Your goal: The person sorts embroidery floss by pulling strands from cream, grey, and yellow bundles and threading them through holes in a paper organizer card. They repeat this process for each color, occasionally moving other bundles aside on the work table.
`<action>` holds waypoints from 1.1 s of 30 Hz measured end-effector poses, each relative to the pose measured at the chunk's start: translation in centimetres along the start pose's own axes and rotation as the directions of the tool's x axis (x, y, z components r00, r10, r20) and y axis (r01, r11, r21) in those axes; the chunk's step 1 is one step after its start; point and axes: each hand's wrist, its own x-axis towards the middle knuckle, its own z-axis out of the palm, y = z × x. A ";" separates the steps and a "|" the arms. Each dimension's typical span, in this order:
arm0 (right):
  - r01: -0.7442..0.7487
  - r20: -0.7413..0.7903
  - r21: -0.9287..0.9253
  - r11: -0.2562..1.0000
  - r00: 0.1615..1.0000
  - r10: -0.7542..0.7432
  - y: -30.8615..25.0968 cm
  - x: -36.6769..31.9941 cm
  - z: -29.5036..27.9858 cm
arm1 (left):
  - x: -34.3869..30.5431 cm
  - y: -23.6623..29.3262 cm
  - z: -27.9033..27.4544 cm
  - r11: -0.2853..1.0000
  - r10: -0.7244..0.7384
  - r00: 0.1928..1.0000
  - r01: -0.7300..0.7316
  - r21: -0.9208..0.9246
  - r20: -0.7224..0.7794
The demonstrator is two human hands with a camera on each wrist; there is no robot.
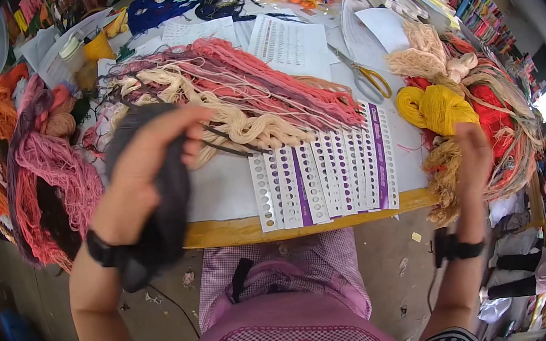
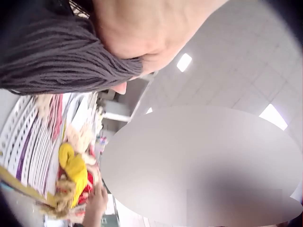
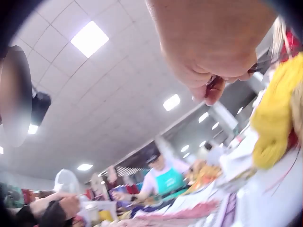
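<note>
My left hand (image 1: 134,177) holds a thick dark grey yarn skein (image 1: 170,197) above the table's left front. The skein hangs down beside the wrist, and its smooth strands (image 2: 57,61) run beneath the hand in the left wrist view. At the right, my right hand (image 1: 473,163) is beside a yellow yarn skein (image 1: 439,109). Its fingers are bent together in the right wrist view, with a dark strand (image 3: 213,81) between them. Punched white and purple thread cards (image 1: 354,174) lie between the hands, with pink and cream yarn (image 1: 241,130) threaded from their far ends.
Scissors (image 1: 363,74) with yellow handles lie behind the cards, near printed sheets (image 1: 288,42). Orange and pink skeins (image 1: 57,163) hang at the left edge; red and beige yarn (image 1: 494,109) is heaped at the right. Another person (image 3: 163,177) works across the table.
</note>
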 end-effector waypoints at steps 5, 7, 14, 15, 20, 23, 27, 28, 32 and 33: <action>-0.152 0.509 0.154 0.976 0.859 0.053 -5.2 -6.4 12.9 | 4.0 -5.9 3.9 0.947 -0.314 0.938 0.321 -0.025 0.148; -0.304 0.629 0.159 0.939 0.764 0.140 -6.8 -8.2 15.8 | 5.4 -8.2 3.8 0.915 -0.395 0.909 0.402 -0.028 0.136; 0.064 0.653 -0.071 0.995 0.757 -0.002 -5.3 -8.8 20.4 | 5.4 -10.0 4.3 0.893 -0.446 0.891 0.449 -0.019 0.088; 0.064 0.653 -0.072 0.995 0.758 -0.002 -5.2 -9.2 20.6 | 5.5 -10.1 4.3 0.893 -0.446 0.891 0.449 -0.018 0.088; -0.027 0.645 0.061 0.998 0.764 -0.019 -6.6 -9.3 19.2 | 6.7 -9.6 3.9 0.929 -0.369 0.918 0.359 0.094 0.146; -0.251 0.707 0.093 0.963 0.698 0.114 -5.9 -8.4 19.1 | 6.4 -9.5 5.4 0.965 -0.220 0.971 0.203 0.168 0.093; -0.273 0.711 0.099 0.957 0.692 0.124 -6.7 -8.4 19.2 | 8.3 -11.4 4.8 0.925 -0.334 0.934 0.299 0.235 0.125; -0.263 0.700 0.093 0.960 0.703 0.124 -6.8 -8.5 19.1 | 8.4 -11.6 4.5 0.923 -0.336 0.933 0.300 0.242 0.127; -0.204 0.649 0.057 0.977 0.751 0.119 -6.0 -8.9 19.7 | 7.3 -9.3 2.8 0.971 -0.212 0.966 0.192 0.142 0.151; -0.180 0.652 0.044 0.983 0.750 0.108 -5.7 -9.0 19.9 | 7.0 -8.3 2.1 0.968 -0.243 0.961 0.232 0.096 0.133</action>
